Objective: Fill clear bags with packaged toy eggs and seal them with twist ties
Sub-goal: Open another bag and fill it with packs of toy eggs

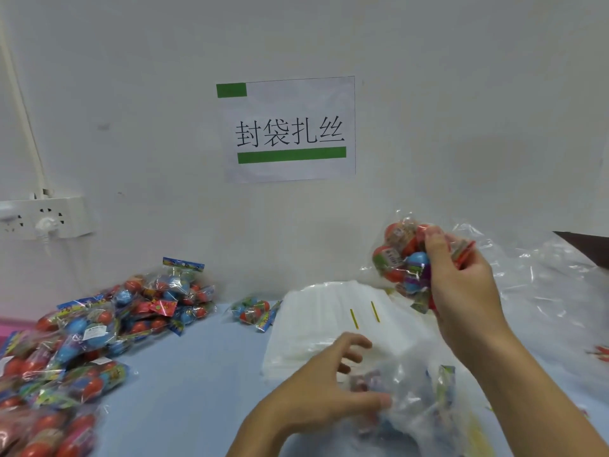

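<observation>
Nearest the camera, the left hand (324, 387) hovers over the mouth of a crumpled clear bag (412, 407) lying on the pale blue desk (197, 374). Its thumb touches the film at the bag's near edge while its fingers (357, 341) are spread and loosely curled, gripping nothing I can make out. The bag already holds a few packets, blurred behind the plastic.

Above and to the right, the right hand (461, 285) is raised clear of the desk, its fingers curled round a bundle of packaged toy eggs (403, 255), red and blue ones in shiny wrap. The bundle sits on the far-left side of that hand, up and away from the bag, so the eggs have to travel down and toward the person to reach the opening. The left hand is plainly the nearer one to the bag's mouth, so it is likely the one to hold it open.

Just beyond the left hand lies a flat stack of unused clear bags (316, 311), with two yellow twist ties (364, 313) resting on top, their long axes running roughly near to far. Loose clear film (540, 285) spreads to the right. Further left, a heap of egg packets (108, 324) waits near the wall, and one stray packet (255, 311) lies beside the stack
</observation>
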